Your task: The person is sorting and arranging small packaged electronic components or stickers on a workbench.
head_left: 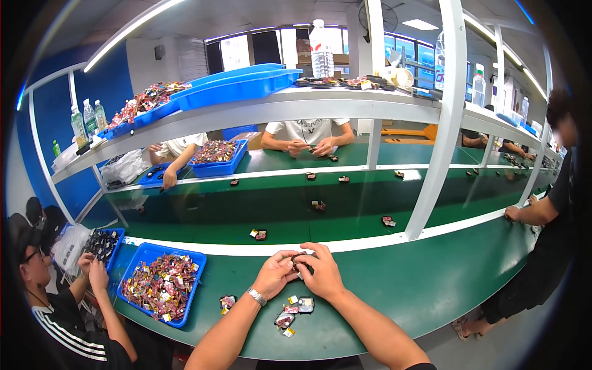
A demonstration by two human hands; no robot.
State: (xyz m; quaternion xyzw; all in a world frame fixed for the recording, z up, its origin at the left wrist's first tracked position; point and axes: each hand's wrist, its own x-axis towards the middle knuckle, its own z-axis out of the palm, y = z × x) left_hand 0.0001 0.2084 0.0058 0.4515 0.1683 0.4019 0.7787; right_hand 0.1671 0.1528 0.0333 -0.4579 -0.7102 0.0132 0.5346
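My left hand [276, 275] and my right hand [322, 272] meet over the green bench, fingers closed around a small black casing [302, 266]. The fingers cover much of it, and its details are too small to make out. Nearer me, between my forearms, lie an open dark-rimmed casing [306, 304] and another casing with red and silver parts [284, 319]. Small red circuit boards with yellow-and-silver pieces [291, 309] lie against them. Left of these, beside my watch-wearing left wrist, rests one more small assembly [227, 303].
A blue tray [201, 262] heaped with small red boards stands left of my hands. Beyond a white rail, a green conveyor [277, 213] carries scattered casings. Overhead runs a shelf [345, 110] with blue trays and bottles; a white post [436, 142] rises at right. Co-workers sit left and opposite; another stands right.
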